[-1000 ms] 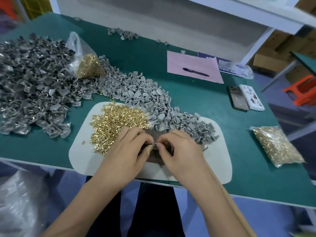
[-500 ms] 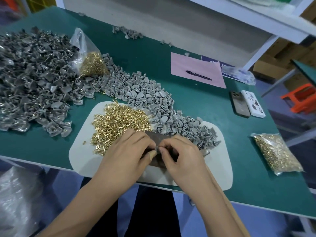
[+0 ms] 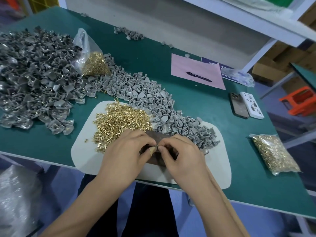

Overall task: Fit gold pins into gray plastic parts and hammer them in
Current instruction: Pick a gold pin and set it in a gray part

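Over the near edge of the white rounded work mat [image 3: 85, 161], the left hand [image 3: 126, 156] and right hand [image 3: 181, 158] pinch fingertip to fingertip on a tiny piece, too hidden to name, while just beyond lie the loose gold pins [image 3: 123, 122], likely light, stiff, slippery, best nipped by the shank, and behind them the gray plastic parts [image 3: 153, 100].

My left hand [image 3: 127, 152] and right hand [image 3: 179, 154] meet fingertip to fingertip, pinching a small gray part [image 3: 156, 146] over the white mat [image 3: 82, 151], beside the loose gold pins [image 3: 123, 118].
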Tool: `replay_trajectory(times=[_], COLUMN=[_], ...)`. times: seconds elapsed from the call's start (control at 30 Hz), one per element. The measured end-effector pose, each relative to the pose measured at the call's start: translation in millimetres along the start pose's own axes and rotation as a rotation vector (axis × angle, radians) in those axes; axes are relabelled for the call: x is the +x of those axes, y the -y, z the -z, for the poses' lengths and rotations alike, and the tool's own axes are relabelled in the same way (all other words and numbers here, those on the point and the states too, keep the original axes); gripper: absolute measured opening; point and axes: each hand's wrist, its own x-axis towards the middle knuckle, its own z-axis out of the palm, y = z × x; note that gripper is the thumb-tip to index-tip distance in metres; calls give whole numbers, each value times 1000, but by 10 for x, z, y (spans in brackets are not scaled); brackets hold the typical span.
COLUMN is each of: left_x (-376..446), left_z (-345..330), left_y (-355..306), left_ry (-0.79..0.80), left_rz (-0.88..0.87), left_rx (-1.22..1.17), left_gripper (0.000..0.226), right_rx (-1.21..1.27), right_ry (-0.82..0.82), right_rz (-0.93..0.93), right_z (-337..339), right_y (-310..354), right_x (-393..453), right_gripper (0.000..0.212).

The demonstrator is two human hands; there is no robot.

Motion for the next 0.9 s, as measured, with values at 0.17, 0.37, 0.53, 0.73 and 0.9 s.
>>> replay_trajectory(times=[0.17, 0.37, 0.53, 0.73, 0.9], left_x=[7, 5, 5, -6, -5], left_z=[-7, -5, -2, -13, -11], left_y=[10, 28, 21, 16, 4], left_ry=[-13, -14, -24, -58, -60], left_rz=[-25, -51, -58, -34, -21], left_rx=[-17, 4, 30, 66, 94], left_gripper=[6, 13, 15, 11, 10], right_rx=[-40, -370, -275, -118, -104], right_ry=[49, 100, 176, 167, 103], right_rz=[-24, 113, 86, 2, 21], right_z=[72, 91, 112, 112, 34], right_y=[48, 295, 267, 143, 86], right_x=[35, 114, 145, 111, 70], right_gripper=[5, 5, 13, 14, 10])
